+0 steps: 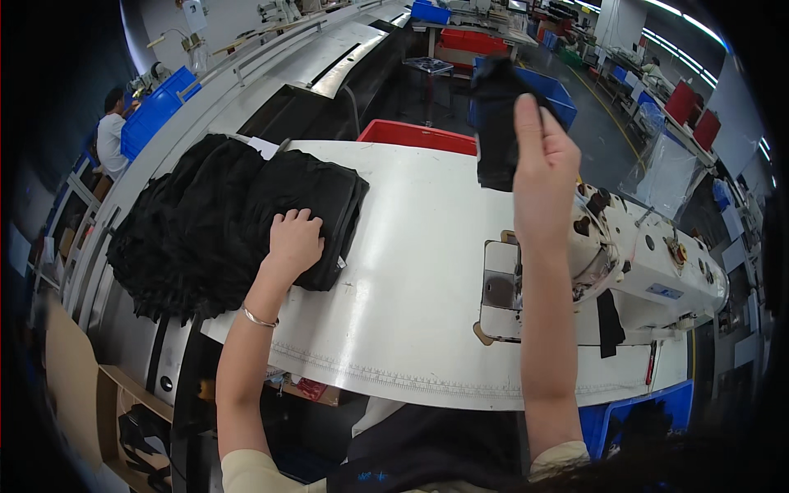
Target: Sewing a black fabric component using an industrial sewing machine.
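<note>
A thick pile of folded black fabric pieces point(238, 197) lies at the left of the white sewing table point(394, 246). My left hand point(297, 244) rests on the pile's right part, its fingers curled into the black fabric. My right hand point(544, 168) is raised over the far right side of the table, thumb up, pinching a black fabric piece point(498, 127). That piece hangs to the left of the hand and is slightly blurred. Below it and partly behind my right forearm stands a white sewing machine point(649, 251), its needle area hidden by the arm.
A red bin point(419, 136) stands just past the table's far edge, a blue bin point(549, 94) behind it. Another black strip point(609, 324) hangs by the machine near red-handled scissors or a similar tool point(652, 363). At lower right is a blue bin point(645, 419); lower left, a cardboard box point(136, 394).
</note>
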